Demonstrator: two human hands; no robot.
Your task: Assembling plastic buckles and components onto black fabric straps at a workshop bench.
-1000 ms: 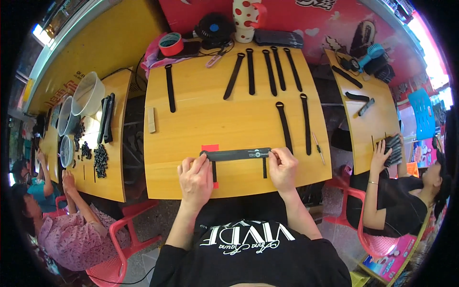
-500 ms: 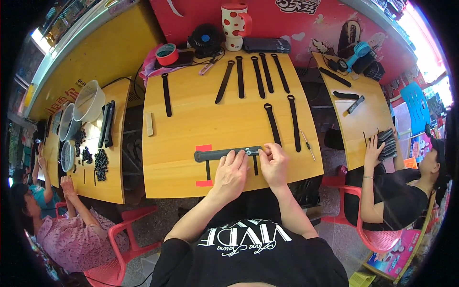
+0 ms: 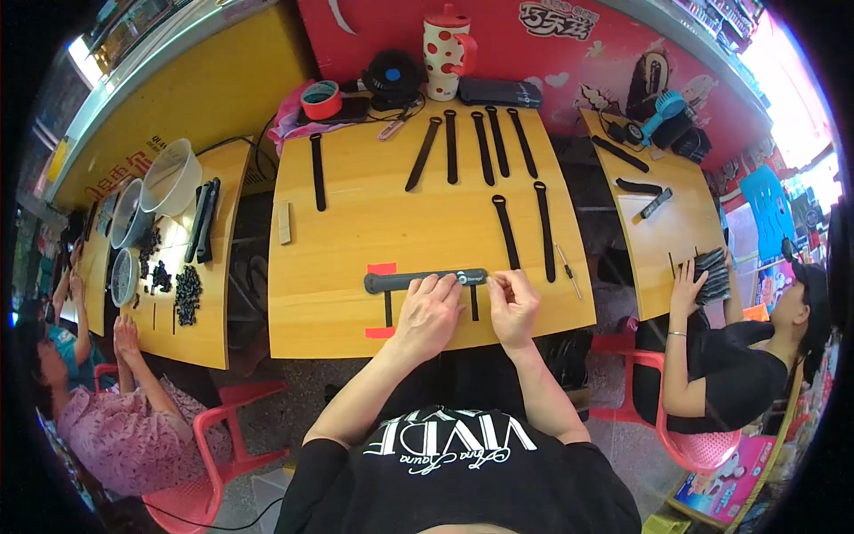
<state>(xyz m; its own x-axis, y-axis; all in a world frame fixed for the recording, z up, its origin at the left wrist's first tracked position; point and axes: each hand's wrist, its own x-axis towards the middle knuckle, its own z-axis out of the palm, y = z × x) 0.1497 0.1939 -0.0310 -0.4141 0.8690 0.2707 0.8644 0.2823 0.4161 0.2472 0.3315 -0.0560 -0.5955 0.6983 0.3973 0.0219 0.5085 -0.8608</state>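
Observation:
A wide dark strap (image 3: 382, 284) with a rounded left end lies sideways near the table's front edge. Under it, two short thin black strips (image 3: 475, 307) stick out toward me, and red tape pieces (image 3: 381, 269) mark the table at its left end. My left hand (image 3: 431, 311) rests on the strap's middle, fingers extended and laid over it. At the right end of the strap, my right hand (image 3: 514, 307) is closed, thumb against curled fingers; whatever it pinches is hidden. Black straps with looped ends (image 3: 451, 147) lie farther back, and two more (image 3: 544, 231) lie right of my hands.
A thin pointed tool (image 3: 567, 270) lies at the right, a small beige block (image 3: 284, 222) at the left. Along the back stand red tape (image 3: 321, 101), a black fan (image 3: 392, 78) and a dotted tumbler (image 3: 447, 53). People work at side tables; one person's hand (image 3: 689, 289) holds dark strips.
My right hand has drawn slightly right and down from the strap's end, its fingers more curled. My left hand stays on the strap. The whole view has shifted a little.

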